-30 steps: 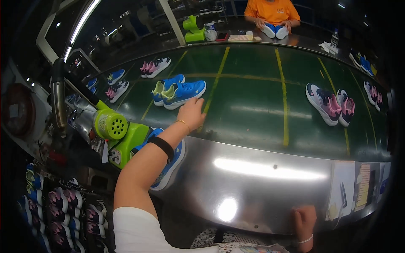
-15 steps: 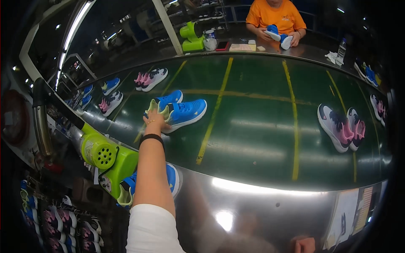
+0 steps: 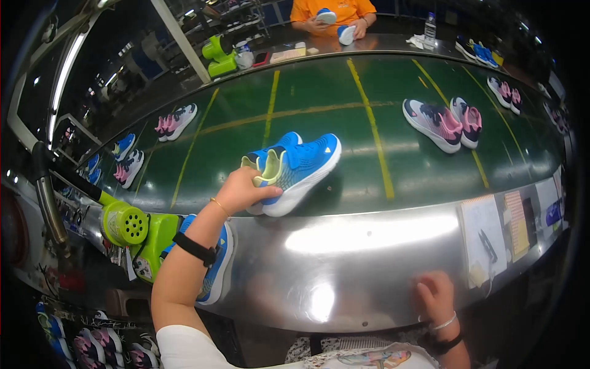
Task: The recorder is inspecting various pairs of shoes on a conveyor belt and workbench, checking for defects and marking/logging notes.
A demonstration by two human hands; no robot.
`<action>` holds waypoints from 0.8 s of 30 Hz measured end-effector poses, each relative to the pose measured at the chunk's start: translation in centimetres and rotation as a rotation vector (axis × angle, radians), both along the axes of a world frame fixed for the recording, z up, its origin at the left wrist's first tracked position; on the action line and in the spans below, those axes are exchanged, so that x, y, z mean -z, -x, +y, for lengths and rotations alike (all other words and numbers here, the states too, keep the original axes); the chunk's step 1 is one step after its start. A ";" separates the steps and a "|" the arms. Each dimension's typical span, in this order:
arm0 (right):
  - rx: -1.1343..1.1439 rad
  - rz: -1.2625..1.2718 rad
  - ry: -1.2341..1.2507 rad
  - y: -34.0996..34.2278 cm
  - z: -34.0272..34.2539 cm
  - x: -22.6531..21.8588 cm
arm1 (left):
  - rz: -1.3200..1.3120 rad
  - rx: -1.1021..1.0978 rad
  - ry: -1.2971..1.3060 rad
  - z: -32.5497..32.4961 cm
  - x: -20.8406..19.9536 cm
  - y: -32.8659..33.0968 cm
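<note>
My left hand [image 3: 244, 189] grips a pair of blue sneakers [image 3: 301, 175] by their heel ends, thumb on the near shoe's heel. Both shoes have white soles and light green linings, and their toes point away to the right. They are at the near edge of the green conveyor belt [image 3: 332, 123], by the metal worktop [image 3: 344, 246]. My right hand [image 3: 435, 296], slightly blurred, hovers by the worktop's near edge with its fingers loosely bent and apart and nothing in it. Another blue sneaker [image 3: 215, 270] is partly hidden behind my left forearm.
A lime-green machine [image 3: 144, 237] stands left of my forearm. Pink-and-navy sneakers [image 3: 439, 126] sit farther right on the belt, with more pairs [image 3: 175, 123] at left. A notepad with a pen [image 3: 482, 240] lies on the worktop's right. Opposite, a person in orange [image 3: 335, 15] holds blue shoes.
My left hand has drawn the blue pair toward me, to the belt's near edge. My right hand has come into view. The head view has shifted, and the pink-and-navy pair appears farther left.
</note>
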State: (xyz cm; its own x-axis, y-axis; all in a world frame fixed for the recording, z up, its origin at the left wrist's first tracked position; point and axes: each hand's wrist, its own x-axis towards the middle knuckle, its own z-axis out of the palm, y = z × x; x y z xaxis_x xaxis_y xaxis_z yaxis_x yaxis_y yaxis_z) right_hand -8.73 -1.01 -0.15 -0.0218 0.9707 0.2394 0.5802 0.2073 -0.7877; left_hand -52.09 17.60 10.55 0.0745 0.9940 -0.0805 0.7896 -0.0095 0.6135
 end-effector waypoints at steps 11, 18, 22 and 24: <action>-0.051 0.210 0.026 3.9 -1.4 -1.1 | 0.082 0.553 -0.191 -19.0 1.2 -17.4; -0.053 0.428 0.237 2.8 -1.8 -1.2 | -1.294 0.126 0.194 -18.8 1.1 -12.5; -0.047 0.458 0.318 4.7 -2.4 -2.6 | -0.779 -0.094 -0.065 -16.5 5.8 -10.5; 0.014 0.073 0.102 5.4 -2.5 -2.2 | -0.739 0.016 0.140 -15.9 7.4 -11.0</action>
